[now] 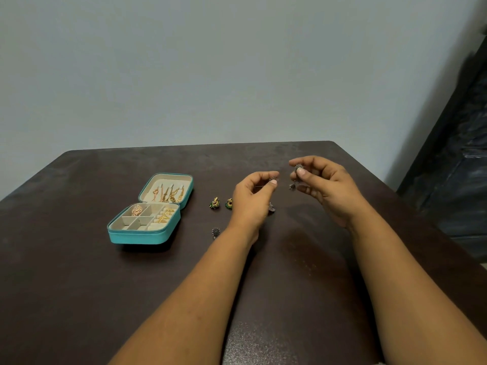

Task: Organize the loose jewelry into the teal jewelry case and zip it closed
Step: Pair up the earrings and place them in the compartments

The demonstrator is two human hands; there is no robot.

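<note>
Hands – left hand [253,196], right hand [324,185] pinch small dark earrings, apparently | teal case [137,237] open, left of both

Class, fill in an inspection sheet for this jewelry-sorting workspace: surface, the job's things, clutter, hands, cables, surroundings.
Surface: dark brown table, matte, some pale scuffs.
Job's things: teal jewelry case lies open, lid back; gold chains in the lid, gold rings in the ring rolls, a gold pendant in one compartment. Two green-and-gold earrings and a dark silver earring lie loose on the table.
Clutter: nothing seen.
Hands: left hand pinches a small dark piece; right hand pinches a dark silver dangling earring.
Cables: nothing seen.
Surroundings: plain grey wall; dark furniture at right.
</note>
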